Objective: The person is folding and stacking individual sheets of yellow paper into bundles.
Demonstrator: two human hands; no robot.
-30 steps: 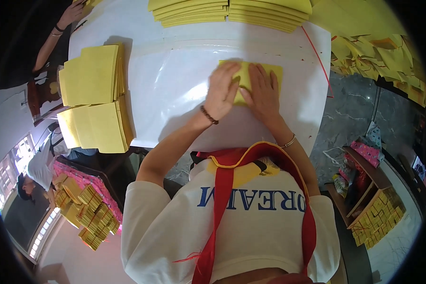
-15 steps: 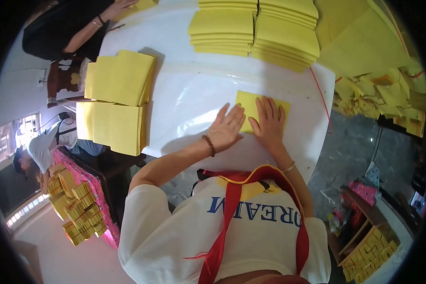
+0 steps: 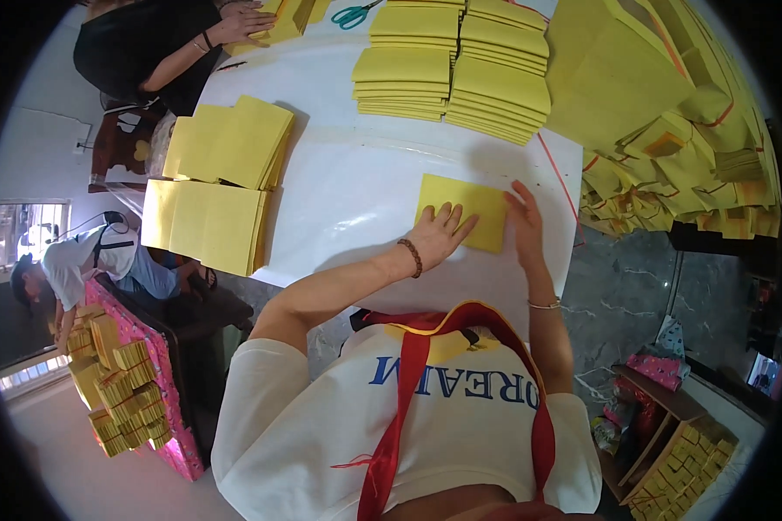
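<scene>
A folded sheet of yellow paper (image 3: 487, 217) lies on the white-covered table (image 3: 347, 208) in front of me. My left hand (image 3: 441, 234) rests on the sheet's near left part, fingers spread and palm down. Just off the sheet's right edge, my right hand (image 3: 525, 227) is raised on its side with its fingers apart, and nothing shows in it. Left of my hands stand two stacks of folded yellow paper (image 3: 208, 227). Farther off, several more stacks of yellow paper (image 3: 495, 91) sit in rows.
A co-worker's hand (image 3: 241, 23) presses on yellow paper at the far left, with teal scissors (image 3: 354, 16) nearby. Large yellow sheets (image 3: 617, 74) pile up at the right. A red string (image 3: 558, 178) lies along the table's right side. Another person (image 3: 96, 260) sits by bundled yellow paper (image 3: 130, 391).
My left hand has come down onto the yellow sheet. My right hand has lifted off it and shifted to its right edge. The view has shifted slightly, bringing the scissors into sight.
</scene>
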